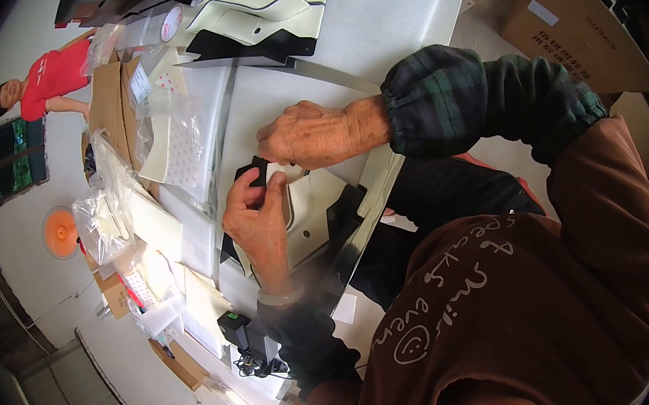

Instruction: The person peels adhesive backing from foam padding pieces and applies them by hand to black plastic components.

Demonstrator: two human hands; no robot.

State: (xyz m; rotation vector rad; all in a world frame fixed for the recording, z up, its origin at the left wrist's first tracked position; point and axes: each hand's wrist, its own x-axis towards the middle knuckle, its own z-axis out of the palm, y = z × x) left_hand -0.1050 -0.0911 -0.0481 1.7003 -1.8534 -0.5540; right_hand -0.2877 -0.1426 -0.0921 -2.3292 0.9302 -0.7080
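A bent black panel with a cream lining point(315, 213) lies on the pale tabletop under my hands. A dark round hole shows in its lining. My left hand point(258, 227), with a pale bangle at the wrist, has its fingers and thumb closed around a raised black edge of the panel. Close above it, my right hand point(320, 135) is curled with its fingertips pressed together at the same end. Whatever those fingertips pinch is hidden beneath the hand. Dark plaid oversleeves cover both forearms.
Similar cream-lined panels point(262, 10) are stacked at the top, beside a tape roll point(172, 23). Plastic bags point(105, 219), cardboard point(113, 105) and cream sheets line the left. A black device with cables point(236, 328) sits lower down. A person in red point(56, 79) stands beyond.
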